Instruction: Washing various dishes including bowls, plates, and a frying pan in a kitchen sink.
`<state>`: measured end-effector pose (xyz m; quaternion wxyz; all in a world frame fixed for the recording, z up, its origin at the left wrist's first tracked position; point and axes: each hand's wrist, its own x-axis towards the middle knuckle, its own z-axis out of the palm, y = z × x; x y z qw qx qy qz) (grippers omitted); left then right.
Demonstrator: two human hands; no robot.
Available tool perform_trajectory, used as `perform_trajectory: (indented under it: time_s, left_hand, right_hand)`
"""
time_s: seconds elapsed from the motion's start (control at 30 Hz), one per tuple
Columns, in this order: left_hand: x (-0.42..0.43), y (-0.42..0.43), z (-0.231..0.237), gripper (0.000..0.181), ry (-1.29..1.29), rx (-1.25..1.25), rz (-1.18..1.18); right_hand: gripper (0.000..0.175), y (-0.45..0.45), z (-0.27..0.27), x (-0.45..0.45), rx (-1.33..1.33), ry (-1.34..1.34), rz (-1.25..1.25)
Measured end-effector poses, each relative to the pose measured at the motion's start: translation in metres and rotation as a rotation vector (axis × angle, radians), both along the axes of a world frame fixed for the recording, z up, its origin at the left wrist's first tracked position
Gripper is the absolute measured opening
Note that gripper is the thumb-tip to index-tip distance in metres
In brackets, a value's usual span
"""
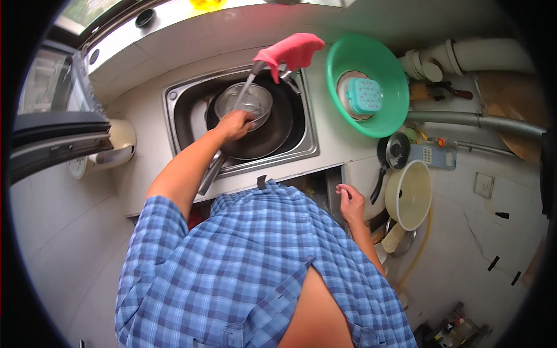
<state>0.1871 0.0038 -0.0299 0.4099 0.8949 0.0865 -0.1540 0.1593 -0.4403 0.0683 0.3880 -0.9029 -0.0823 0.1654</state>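
My left hand (237, 125) grips the near rim of a clear bowl (262, 99). Water from the faucet (257, 67) runs into this bowl, which is over a dark frying pan (265, 141) in the steel sink (314, 145). A pink cloth (292, 48) drapes over the faucet. The pan's handle (212, 174) juts across the sink's near edge. Beside my body, at the counter's front, my right hand (352, 203) hangs with loosely bent fingers and holds nothing.
Right of the sink, a green basin (394, 93) holds a turquoise lidded box (364, 95). Farther right are a small pan (397, 150), a cream basin (411, 195) and a grater (433, 156). An open window frame (61, 145) reaches in at left, above a cream container (122, 141).
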Motion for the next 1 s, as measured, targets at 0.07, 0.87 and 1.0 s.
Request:
perform_trajectory:
  time_s: [0.07, 0.87, 1.0]
  left_hand:
    - [0.012, 0.001, 0.001, 0.03, -0.015, 0.034, -0.003]
    - [-0.025, 0.039, -0.079, 0.049, 0.1, -1.38, 1.592]
    - [-0.019, 0.037, -0.081, 0.041, 0.072, -1.461, 1.548]
  right_hand:
    - [0.016, -0.003, 0.002, -0.011, 0.02, -0.009, -0.045]
    - [0.019, 0.001, 0.04, -0.05, 0.011, -0.088, -0.237]
    - [0.018, 0.011, 0.052, -0.029, 0.048, -0.124, -0.188]
